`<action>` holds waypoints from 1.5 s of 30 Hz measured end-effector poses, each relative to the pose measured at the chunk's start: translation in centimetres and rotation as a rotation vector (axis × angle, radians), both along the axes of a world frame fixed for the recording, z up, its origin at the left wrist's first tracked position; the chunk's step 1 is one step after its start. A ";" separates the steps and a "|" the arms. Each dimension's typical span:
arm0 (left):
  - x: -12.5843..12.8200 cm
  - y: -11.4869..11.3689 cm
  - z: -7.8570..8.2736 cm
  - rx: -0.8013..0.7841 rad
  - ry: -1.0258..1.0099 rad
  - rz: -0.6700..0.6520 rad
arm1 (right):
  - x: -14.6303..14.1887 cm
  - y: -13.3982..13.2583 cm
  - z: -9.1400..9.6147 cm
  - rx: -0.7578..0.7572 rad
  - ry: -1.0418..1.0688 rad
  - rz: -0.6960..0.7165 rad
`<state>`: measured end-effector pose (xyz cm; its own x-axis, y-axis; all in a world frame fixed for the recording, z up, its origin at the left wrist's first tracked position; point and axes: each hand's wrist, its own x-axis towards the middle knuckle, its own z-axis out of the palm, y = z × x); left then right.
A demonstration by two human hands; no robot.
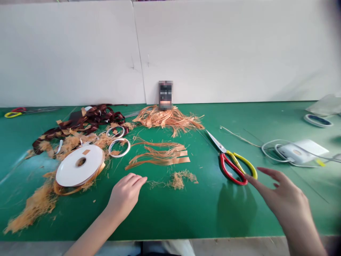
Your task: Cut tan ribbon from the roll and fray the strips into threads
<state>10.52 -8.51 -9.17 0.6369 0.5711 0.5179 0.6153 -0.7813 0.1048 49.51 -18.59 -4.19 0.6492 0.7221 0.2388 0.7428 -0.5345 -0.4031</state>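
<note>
Left hand (125, 196): empty, fingers narrow, beside frayed tape strips (160, 156).
Right hand (282, 199): empty, spread wide, near scissors (223, 156).
Hazard: a careless reach risked cutting my fingers on the blades (215, 143).

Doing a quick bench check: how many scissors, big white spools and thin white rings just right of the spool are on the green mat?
Scissors: 2 (red-and-yellow scissors, far-left scissors)
Big white spools: 1 (white spool)
Thin white rings: 2 (upper ring, lower ring)
Total: 5
</note>
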 end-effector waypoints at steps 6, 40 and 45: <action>3.1 -1.9 1.8 -0.185 0.095 -0.003 | -1.0 2.5 -2.8 -0.004 -0.134 -0.015; 2.6 -1.3 0.8 -0.334 -0.160 -0.140 | -3.8 -0.7 1.0 -0.281 -0.639 0.732; 2.8 -1.6 1.6 -0.303 -0.186 -0.147 | -5.0 0.7 0.6 -0.252 -0.741 0.795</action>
<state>13.36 -10.07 -7.61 0.6346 0.6255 0.4539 0.4479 -0.7763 0.4436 44.55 -17.93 -3.56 -0.2618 0.9512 0.1634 0.9217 0.1961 0.3347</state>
